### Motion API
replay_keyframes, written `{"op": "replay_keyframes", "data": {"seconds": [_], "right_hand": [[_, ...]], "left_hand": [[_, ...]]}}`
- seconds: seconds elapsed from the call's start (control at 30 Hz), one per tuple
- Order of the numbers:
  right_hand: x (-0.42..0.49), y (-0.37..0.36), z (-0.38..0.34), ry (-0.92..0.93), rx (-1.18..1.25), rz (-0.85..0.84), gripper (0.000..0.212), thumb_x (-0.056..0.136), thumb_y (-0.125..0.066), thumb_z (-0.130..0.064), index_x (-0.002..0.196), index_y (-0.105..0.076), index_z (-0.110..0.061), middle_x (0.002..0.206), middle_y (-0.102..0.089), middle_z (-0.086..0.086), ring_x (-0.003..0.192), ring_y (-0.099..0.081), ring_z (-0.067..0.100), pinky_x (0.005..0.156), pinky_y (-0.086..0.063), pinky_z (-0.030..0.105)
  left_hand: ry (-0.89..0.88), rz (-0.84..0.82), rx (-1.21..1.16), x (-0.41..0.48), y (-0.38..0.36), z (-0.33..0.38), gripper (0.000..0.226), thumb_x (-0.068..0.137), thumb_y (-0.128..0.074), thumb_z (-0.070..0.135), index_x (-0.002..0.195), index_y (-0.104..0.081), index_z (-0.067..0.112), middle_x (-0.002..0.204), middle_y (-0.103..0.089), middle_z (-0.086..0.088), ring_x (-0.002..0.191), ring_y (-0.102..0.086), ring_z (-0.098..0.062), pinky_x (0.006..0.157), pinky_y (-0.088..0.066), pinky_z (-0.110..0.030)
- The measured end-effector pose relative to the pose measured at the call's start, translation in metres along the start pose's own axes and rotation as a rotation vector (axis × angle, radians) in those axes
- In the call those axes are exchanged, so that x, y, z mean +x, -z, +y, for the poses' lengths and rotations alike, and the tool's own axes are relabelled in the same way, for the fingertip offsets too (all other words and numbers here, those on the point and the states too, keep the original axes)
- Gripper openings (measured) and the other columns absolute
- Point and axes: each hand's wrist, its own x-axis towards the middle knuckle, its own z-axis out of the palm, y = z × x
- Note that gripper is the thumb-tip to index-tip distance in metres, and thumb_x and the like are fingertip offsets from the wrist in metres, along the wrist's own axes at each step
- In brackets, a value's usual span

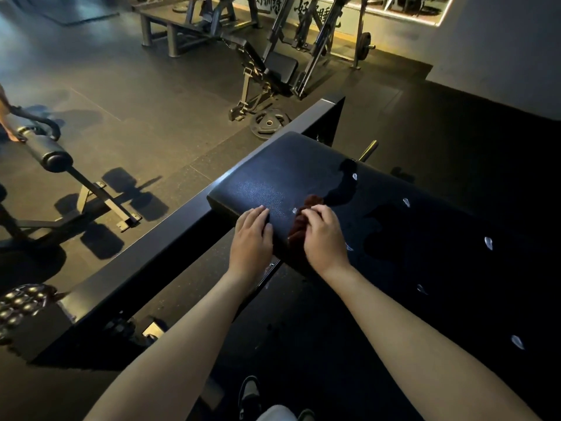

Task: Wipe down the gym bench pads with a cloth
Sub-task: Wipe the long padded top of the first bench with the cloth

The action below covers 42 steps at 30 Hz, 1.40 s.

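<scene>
Both hands sit on the bench pad (288, 174), which stretches ahead: my left hand (250, 235) flat-fingered, my right hand (326, 238) clutching the cloth (299, 226).

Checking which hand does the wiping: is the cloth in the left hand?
No, the right hand grips the cloth, while the left hand rests flat on the pad.

The black padded bench top (273, 177) looks like grained, glossy leatherette. The bunched dark-red cloth (299, 223) looks soft and matt. The black square steel beam (170, 226) shows a smooth satin finish.
</scene>
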Motion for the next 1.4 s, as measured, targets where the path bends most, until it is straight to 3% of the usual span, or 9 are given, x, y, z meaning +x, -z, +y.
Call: {"op": "replay_keyframes", "data": {"seconds": [0.1,0.17,0.37,0.57,0.7,0.83,1.07,1.23,1.4], "right_hand": [[0.019,0.003,0.01,-0.17,-0.041,-0.019,0.041,0.101,-0.043,-0.013,0.14,-0.052,-0.01,0.154,-0.036,0.015,0.146,-0.026,0.034,0.119,-0.025,0.044],[0.024,-0.006,-0.001,-0.113,-0.032,-0.036,0.041,0.097,-0.046,-0.017,0.135,-0.057,-0.007,0.149,-0.043,0.018,0.141,-0.035,0.037,0.119,-0.026,0.043],[0.017,-0.022,-0.012,0.137,-0.002,-0.159,0.036,0.099,-0.046,-0.022,0.13,-0.063,-0.013,0.143,-0.051,0.01,0.138,-0.039,0.03,0.113,-0.038,0.047],[0.044,-0.001,0.019,-0.182,-0.098,0.023,0.039,0.098,-0.045,-0.008,0.135,-0.056,-0.01,0.151,-0.043,0.011,0.145,-0.029,0.031,0.118,-0.027,0.043],[0.03,-0.015,-0.01,0.002,0.011,0.004,0.029,0.087,-0.058,-0.008,0.114,-0.068,-0.009,0.131,-0.061,0.012,0.126,-0.051,0.03,0.113,-0.034,0.035],[0.025,-0.01,-0.009,0.118,0.035,-0.113,0.029,0.096,-0.051,-0.018,0.12,-0.065,-0.012,0.134,-0.058,0.007,0.13,-0.048,0.025,0.111,-0.04,0.041],[0.06,0.015,0.042,-0.271,-0.085,-0.015,0.051,0.101,-0.044,-0.017,0.152,-0.036,-0.014,0.16,-0.027,0.014,0.149,-0.017,0.032,0.121,-0.015,0.039],[0.052,-0.001,0.022,0.017,0.028,-0.137,0.039,0.094,-0.054,-0.015,0.133,-0.061,-0.012,0.143,-0.052,0.015,0.135,-0.044,0.034,0.115,-0.034,0.043],[0.066,0.011,0.053,0.078,-0.013,-0.174,0.046,0.099,-0.04,-0.014,0.144,-0.05,-0.018,0.155,-0.039,0.008,0.146,-0.028,0.029,0.117,-0.031,0.048]], "left_hand": [[-0.054,0.006,0.019,-0.002,-0.002,-0.014,0.043,0.106,-0.045,0.023,0.147,-0.049,0.014,0.154,-0.044,0.001,0.145,-0.026,-0.013,0.116,-0.004,-0.014],[-0.065,0.036,-0.001,0.0,-0.002,-0.017,0.041,0.105,-0.045,0.022,0.144,-0.053,0.012,0.15,-0.05,-0.002,0.142,-0.032,-0.015,0.113,-0.002,-0.007],[-0.186,0.062,0.007,0.02,-0.004,-0.009,0.05,0.102,-0.034,0.031,0.136,-0.06,0.005,0.138,-0.06,-0.01,0.132,-0.039,-0.015,0.116,-0.011,-0.014],[-0.255,0.043,0.132,0.022,-0.014,-0.022,0.045,0.103,-0.04,0.03,0.137,-0.06,0.009,0.143,-0.057,-0.006,0.136,-0.035,-0.016,0.12,-0.002,-0.015],[-0.182,0.064,0.082,0.026,-0.018,-0.016,0.047,0.102,-0.036,0.032,0.135,-0.062,0.011,0.14,-0.06,-0.003,0.132,-0.04,-0.017,0.119,-0.019,-0.025],[-0.145,-0.001,0.023,0.034,-0.02,0.001,0.056,0.098,-0.025,0.036,0.139,-0.058,0.015,0.14,-0.058,0.001,0.132,-0.041,-0.018,0.117,-0.026,-0.036],[-0.13,-0.015,0.176,0.032,-0.034,0.01,0.054,0.101,-0.026,0.042,0.144,-0.053,0.02,0.148,-0.05,0.005,0.138,-0.033,-0.017,0.117,-0.016,-0.037],[-0.055,0.028,0.238,0.037,-0.044,0.03,0.058,0.099,-0.02,0.042,0.142,-0.055,0.023,0.145,-0.054,0.006,0.134,-0.041,-0.016,0.112,-0.025,-0.039],[-0.01,0.081,0.164,0.032,-0.044,0.03,0.054,0.101,-0.025,0.04,0.14,-0.058,0.021,0.143,-0.056,0.005,0.134,-0.041,-0.016,0.115,-0.026,-0.038]]}}
